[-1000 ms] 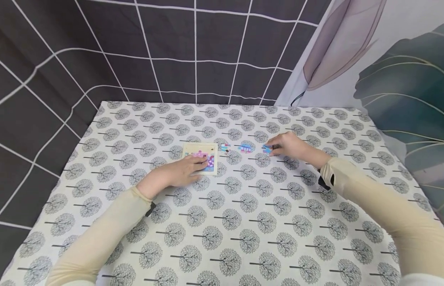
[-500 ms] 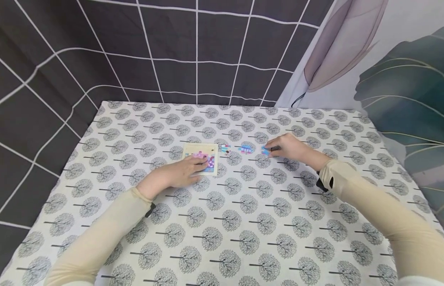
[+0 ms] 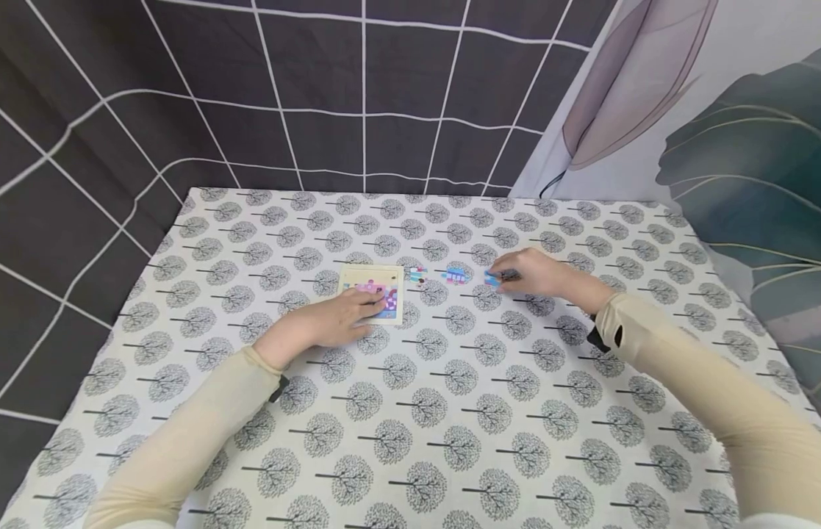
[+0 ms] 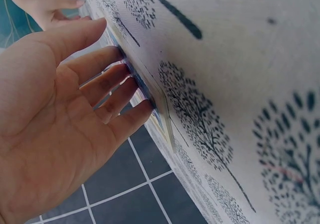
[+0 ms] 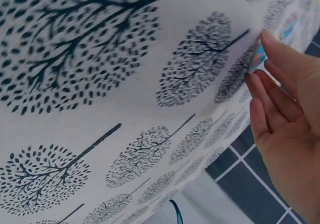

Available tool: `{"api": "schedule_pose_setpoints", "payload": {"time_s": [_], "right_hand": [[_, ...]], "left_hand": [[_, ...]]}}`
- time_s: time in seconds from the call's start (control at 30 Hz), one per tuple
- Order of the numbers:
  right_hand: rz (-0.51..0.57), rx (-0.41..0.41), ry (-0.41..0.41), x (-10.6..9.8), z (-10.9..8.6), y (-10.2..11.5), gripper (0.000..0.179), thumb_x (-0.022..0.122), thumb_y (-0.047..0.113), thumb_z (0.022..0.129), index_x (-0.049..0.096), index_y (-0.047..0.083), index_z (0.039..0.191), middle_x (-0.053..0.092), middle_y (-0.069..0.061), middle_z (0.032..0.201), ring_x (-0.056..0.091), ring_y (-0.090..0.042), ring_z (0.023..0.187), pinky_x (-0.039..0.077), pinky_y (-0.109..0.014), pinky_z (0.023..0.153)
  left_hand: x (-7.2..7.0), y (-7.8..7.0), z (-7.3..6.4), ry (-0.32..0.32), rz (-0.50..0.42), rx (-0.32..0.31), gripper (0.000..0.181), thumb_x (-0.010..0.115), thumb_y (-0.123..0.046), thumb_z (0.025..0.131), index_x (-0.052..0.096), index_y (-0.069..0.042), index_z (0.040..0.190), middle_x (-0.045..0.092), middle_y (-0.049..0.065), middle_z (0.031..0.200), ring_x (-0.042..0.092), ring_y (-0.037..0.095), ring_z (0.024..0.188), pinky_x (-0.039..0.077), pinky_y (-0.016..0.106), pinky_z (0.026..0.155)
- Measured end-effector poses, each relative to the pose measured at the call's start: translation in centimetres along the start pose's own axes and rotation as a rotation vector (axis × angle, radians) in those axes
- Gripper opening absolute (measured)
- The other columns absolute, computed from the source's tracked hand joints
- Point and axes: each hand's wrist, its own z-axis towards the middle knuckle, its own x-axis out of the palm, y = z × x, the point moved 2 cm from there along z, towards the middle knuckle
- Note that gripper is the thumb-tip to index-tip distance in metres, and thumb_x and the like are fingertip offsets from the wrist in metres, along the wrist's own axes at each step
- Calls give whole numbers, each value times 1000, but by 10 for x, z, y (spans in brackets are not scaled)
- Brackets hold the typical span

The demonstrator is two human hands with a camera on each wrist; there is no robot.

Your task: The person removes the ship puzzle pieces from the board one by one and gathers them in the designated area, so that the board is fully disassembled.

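Note:
My left hand lies with fairly straight fingers on a small puzzle in a pale wooden tray. In the left wrist view its fingertips touch the picture near the tray's edge. Pink, purple and blue pieces show around the fingers; the hand hides the lower left of the tray. To the right, my right hand pinches a blue jigsaw piece between thumb and fingers, low at the cloth. The right wrist view shows that piece's colourful edge between the thumb and fingertips.
Two loose jigsaw pieces lie in a row between the tray and my right hand: a striped one and a blue and pink one. A tree-print cloth covers the table. A dark grid-patterned curtain hangs behind its far edge.
My right hand and the blue jigsaw piece have shifted very slightly left. The left hand stays in place on the puzzle.

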Motion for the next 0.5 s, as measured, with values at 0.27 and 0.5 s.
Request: {"api": "schedule_pose_setpoints", "payload": {"time_s": [0.27, 0.5], "right_hand": [[24, -2, -96, -2, 1, 4, 36, 68, 9, 83, 61, -4, 116, 61, -21, 118, 57, -36, 110, 47, -47, 97], [43, -32, -170, -5, 11, 17, 32, 68, 7, 83, 63, -2, 114, 62, -18, 118, 57, -35, 111, 46, -47, 99]], "left_hand": [[-2, 0, 0, 21, -11, -10, 52, 39, -24, 100, 25, -3, 146, 15, 11, 154, 13, 34, 141, 9, 45, 116], [-9, -4, 3, -48, 0, 19, 51, 52, -12, 94, 36, 3, 140, 27, 20, 149, 24, 40, 137, 19, 48, 114]]}}
